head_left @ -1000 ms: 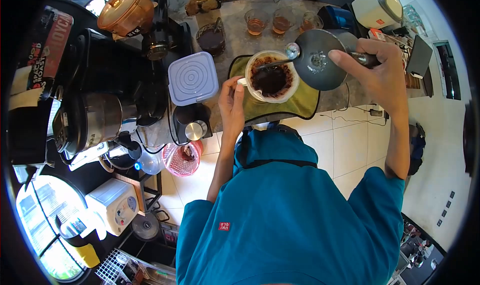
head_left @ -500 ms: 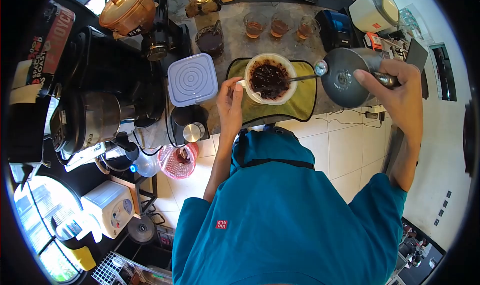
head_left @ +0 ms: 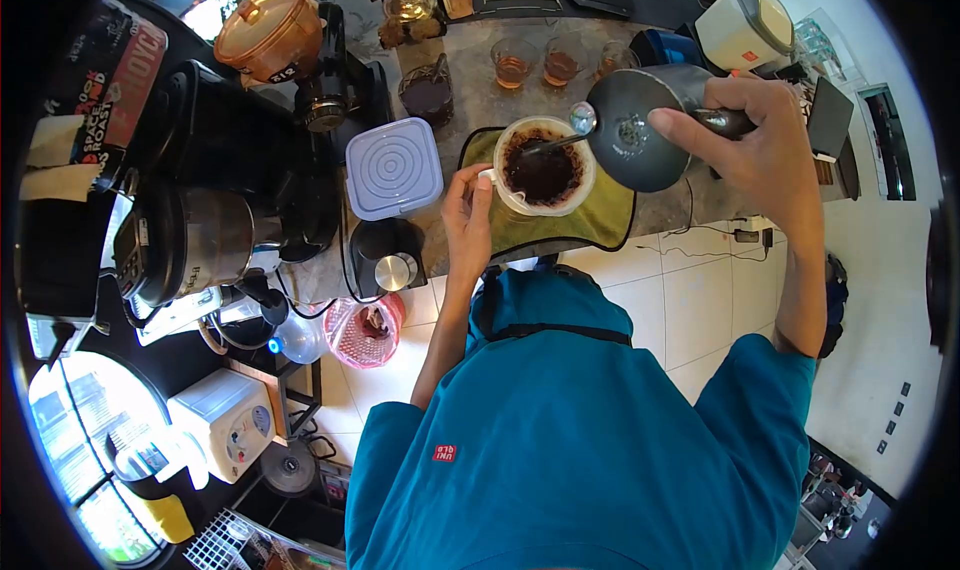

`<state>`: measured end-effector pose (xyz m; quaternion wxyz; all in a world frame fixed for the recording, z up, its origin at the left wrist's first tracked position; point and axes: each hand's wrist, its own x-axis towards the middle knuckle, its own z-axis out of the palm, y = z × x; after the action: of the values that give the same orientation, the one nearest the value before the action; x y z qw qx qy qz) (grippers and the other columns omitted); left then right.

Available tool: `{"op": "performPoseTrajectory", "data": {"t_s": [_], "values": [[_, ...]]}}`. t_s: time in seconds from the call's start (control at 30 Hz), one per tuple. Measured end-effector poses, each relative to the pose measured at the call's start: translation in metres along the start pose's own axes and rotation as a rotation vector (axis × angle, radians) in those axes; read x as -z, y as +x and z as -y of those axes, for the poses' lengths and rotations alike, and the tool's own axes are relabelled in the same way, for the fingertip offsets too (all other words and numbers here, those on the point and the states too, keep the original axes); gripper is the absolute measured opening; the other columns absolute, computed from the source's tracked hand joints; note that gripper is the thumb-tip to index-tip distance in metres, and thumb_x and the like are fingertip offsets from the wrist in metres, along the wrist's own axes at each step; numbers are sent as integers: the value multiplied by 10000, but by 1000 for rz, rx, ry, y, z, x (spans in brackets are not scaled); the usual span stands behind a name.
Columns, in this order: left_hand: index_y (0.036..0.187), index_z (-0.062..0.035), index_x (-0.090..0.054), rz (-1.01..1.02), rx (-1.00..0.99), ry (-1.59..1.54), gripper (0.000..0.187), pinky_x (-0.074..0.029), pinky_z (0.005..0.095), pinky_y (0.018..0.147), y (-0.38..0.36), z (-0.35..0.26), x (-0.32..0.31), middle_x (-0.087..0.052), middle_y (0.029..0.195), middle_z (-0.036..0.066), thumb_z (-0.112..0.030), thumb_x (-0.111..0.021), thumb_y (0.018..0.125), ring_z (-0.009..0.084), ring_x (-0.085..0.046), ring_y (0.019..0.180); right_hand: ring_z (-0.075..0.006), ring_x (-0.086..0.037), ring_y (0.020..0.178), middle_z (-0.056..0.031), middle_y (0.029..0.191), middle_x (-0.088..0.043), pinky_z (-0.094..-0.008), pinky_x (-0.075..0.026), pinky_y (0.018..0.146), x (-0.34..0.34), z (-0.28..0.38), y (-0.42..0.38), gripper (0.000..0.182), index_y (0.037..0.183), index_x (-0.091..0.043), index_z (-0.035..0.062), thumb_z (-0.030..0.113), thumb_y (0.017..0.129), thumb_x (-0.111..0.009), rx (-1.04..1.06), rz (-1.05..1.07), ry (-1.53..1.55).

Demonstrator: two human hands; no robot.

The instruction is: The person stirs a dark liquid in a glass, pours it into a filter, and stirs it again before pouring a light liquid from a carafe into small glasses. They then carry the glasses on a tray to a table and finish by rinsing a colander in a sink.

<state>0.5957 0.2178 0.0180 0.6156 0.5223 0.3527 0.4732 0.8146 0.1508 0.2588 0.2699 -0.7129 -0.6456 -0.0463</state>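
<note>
My right hand (head_left: 755,135) grips the handle of a dark gooseneck kettle (head_left: 640,130), tilted so that its spout reaches over a white coffee dripper (head_left: 520,202). Wet dark coffee grounds (head_left: 543,175) fill the dripper, with some clinging high on the filter. At the dripper's left side, my left hand (head_left: 468,215) is closed on its small handle. Beneath it lies an olive cloth (head_left: 605,215) with a black border. Whatever stands under the dripper is hidden.
Glasses of amber liquid, including one glass (head_left: 513,65), stand behind the dripper. A dark-filled glass (head_left: 427,95), a lidded blue container (head_left: 394,168) and a coffee grinder (head_left: 275,45) are to the left. A white canister (head_left: 745,22) stands at back right.
The kettle and my right hand have moved left and slightly up, taking the spout tip from the dripper's right side toward its upper left. My left hand keeps its hold.
</note>
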Motion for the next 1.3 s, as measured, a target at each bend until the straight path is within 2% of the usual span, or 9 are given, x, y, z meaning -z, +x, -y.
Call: {"op": "performPoseTrajectory", "data": {"t_s": [0.23, 0.3, 0.33, 0.4, 0.5, 0.83, 1.03, 1.1, 1.3], "values": [[1112, 23, -584, -5, 25, 0, 283, -405, 246, 861, 0, -1, 0, -613, 998, 63, -230, -524, 998, 111, -537, 947, -148, -538, 513, -73, 576, -583, -281, -397, 503, 25, 17, -11, 412, 716, -679, -16, 370, 724, -824, -61, 242, -15], [1113, 23, -584, 1, 22, -7, 281, -406, 244, 858, 1, 1, 0, -614, 992, 60, -226, -523, 998, 108, -538, 942, -113, -389, 524, -35, 534, -430, -290, -271, 485, 30, 12, -18, 392, 589, -532, 15, 239, 731, -821, 9, 196, -12], [1113, 23, -584, 3, 17, -10, 278, -408, 242, 856, 1, 2, 1, -615, 986, 58, -222, -521, 998, 105, -539, 938, -113, -389, 524, -35, 534, -430, -290, -271, 485, 33, 12, -19, 392, 589, -532, 15, 239, 731, -821, 8, 197, -13], [1116, 25, -582, 10, 25, -10, 278, -409, 240, 853, 1, 4, 3, -618, 986, 57, -219, -521, 998, 103, -541, 934, -130, -449, 490, -63, 544, -533, -284, -345, 485, 41, 14, -19, 407, 657, -618, -25, 325, 757, -800, -138, 253, -48], [1121, 28, -579, 22, 32, -22, 277, -413, 236, 849, 2, 1, 2, -623, 989, 57, -214, -520, 999, 99, -546, 930, -121, -442, 496, -64, 549, -537, -285, -345, 490, 38, 6, -21, 415, 665, -618, -31, 333, 764, -790, -225, 175, -43], [1136, 32, -572, 39, 37, -28, 288, -412, 238, 880, 0, 2, 1, -631, 1032, 68, -216, -508, 1005, 102, -556, 969, -135, -474, 487, -74, 574, -573, -295, -379, 500, 16, 1, 3, 453, 791, -706, -19, 431, 785, -752, -138, 108, -142], [1149, 26, -567, 44, 34, -75, 296, -412, 244, 882, -1, 4, 2, -627, 1040, 66, -226, -507, 1005, 103, -551, 973, -158, -543, 496, -88, 570, -589, -306, -419, 511, -1, 2, 7, 514, 794, -701, -33, 477, 767, -754, -59, 143, -11], [1151, 24, -566, 39, 38, -75, 297, -410, 246, 885, -2, 6, 2, -627, 1041, 65, -227, -507, 1006, 104, -551, 974, -181, -582, 528, -106, 619, -621, -316, -441, 524, 2, 7, 7, 523, 791, -704, -32, 482, 739, -782, -71, 235, 16], [1167, 19, -557, 42, 23, -66, 291, -404, 251, 896, -2, 8, 2, -625, 1060, 72, -217, -504, 1004, 109, -551, 987, -221, -595, 708, -105, 794, -648, -337, -471, 657, 9, 1, -21, 507, 858, -719, -5, 453, 678, -839, -65, 143, -93]]}}
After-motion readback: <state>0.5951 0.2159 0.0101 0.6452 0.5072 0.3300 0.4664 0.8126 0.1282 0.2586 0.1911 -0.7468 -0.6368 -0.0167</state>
